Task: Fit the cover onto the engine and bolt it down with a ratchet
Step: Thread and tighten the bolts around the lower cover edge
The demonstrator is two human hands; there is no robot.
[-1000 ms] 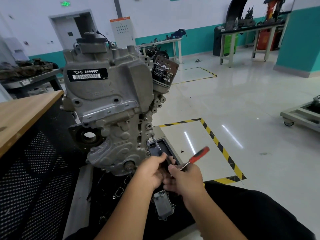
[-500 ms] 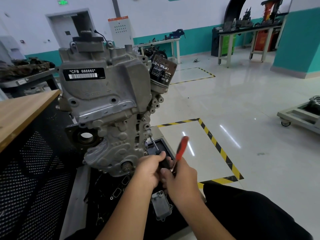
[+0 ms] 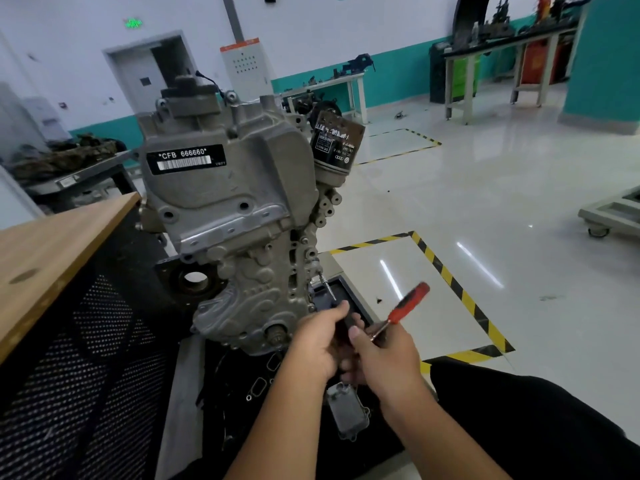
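Cover [image 3: 348,412] lies low beside the engine [image 3: 239,216], unfitted, while the right hand [image 3: 384,362] grips the ratchet [image 3: 401,311] and the left hand [image 3: 320,344] pinches its head, probably seating a socket

Both hands, left hand [image 3: 320,344] and right hand [image 3: 384,358], grip a ratchet [image 3: 401,311] beside the engine [image 3: 235,216]

The left hand [image 3: 317,344] and right hand [image 3: 382,355] are hiding the ratchet [image 3: 401,311] head and whatever it is meeting, so only its red handle is showing. The worktop [image 3: 52,251] is running off the left edge. Distant bench clutter is staying too blurred to tell.
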